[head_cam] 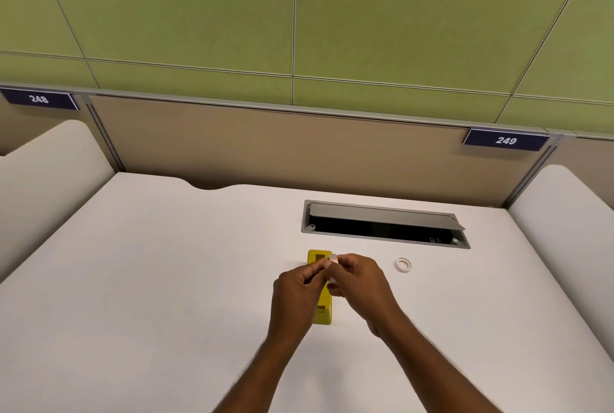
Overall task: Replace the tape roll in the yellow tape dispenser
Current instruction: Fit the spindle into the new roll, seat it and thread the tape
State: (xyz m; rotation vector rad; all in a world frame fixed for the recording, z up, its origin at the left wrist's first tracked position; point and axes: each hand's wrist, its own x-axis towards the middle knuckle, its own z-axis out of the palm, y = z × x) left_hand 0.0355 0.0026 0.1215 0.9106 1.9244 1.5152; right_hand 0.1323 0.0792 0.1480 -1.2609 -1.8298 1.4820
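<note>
The yellow tape dispenser [321, 308] lies on the white desk [166, 263], its long axis pointing away from me, its middle hidden behind my hands. Just above it, my right hand [357, 279] holds a tape roll [333, 259] on edge. My left hand [299, 286] pinches at the roll's near side with thumb and forefinger; I cannot tell whether it grips the tape's end. A small white ring [403, 264], like an empty tape core, lies flat on the desk to the right of the dispenser.
A recessed cable box [382, 225] with its grey lid raised sits behind the dispenser. Beige partitions with rounded white side dividers [50, 160] enclose the desk. Number plates 248 and 249 hang on the partition.
</note>
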